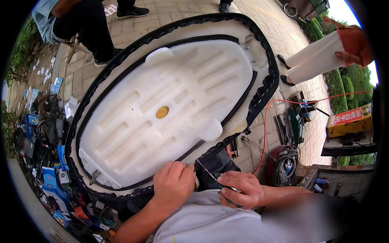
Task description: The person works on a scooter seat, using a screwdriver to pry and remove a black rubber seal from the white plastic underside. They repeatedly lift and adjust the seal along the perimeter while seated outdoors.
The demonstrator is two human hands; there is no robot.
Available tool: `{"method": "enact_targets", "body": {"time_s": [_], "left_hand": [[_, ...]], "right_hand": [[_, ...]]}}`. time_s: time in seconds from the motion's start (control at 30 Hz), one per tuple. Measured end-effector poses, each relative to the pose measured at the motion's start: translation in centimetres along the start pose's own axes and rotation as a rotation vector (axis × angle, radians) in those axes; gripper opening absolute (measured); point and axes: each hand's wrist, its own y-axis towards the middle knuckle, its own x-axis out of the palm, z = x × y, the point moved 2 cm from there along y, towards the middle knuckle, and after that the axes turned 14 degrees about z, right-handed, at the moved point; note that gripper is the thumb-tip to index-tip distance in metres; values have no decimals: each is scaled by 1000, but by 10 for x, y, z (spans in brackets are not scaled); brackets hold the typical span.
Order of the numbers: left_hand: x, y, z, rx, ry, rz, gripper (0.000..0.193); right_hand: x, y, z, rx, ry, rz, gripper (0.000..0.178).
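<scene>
A large upturned scooter seat [133,109] lies across my lap, its white plastic base facing up. Around its rim runs a black cover edge [94,86] with a broken line of pale stitches. My left hand [174,184] is closed in a fist at the near edge, fingers curled over the cover; what lies under them is partly hidden. Just right of it, my right hand [241,189] grips an awl-like tool [208,170] with a thin metal shaft and dark handle. The shaft slants up and left, its tip close to the seat's near edge.
Small packets and parts [50,182] are heaped at the left. To the right are a red hose [265,139], a coiled cable [286,162] and a yellow box [349,121]. One person [87,28] sits at the far left; another [320,52] stands at the right.
</scene>
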Motion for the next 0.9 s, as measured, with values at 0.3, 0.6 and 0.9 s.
{"method": "enact_targets", "body": {"time_s": [0.3,0.6,0.9], "left_hand": [[-5,10,4,-26,-42,-26,38],[-3,11,5,33,12,-64,35],[-7,16,10,-74,-40,-129,32]], "right_hand": [[-14,13,4,270,124,64,30],[-8,1,21,258,257,97,32],[3,-54,16,579,432,280,31]]}}
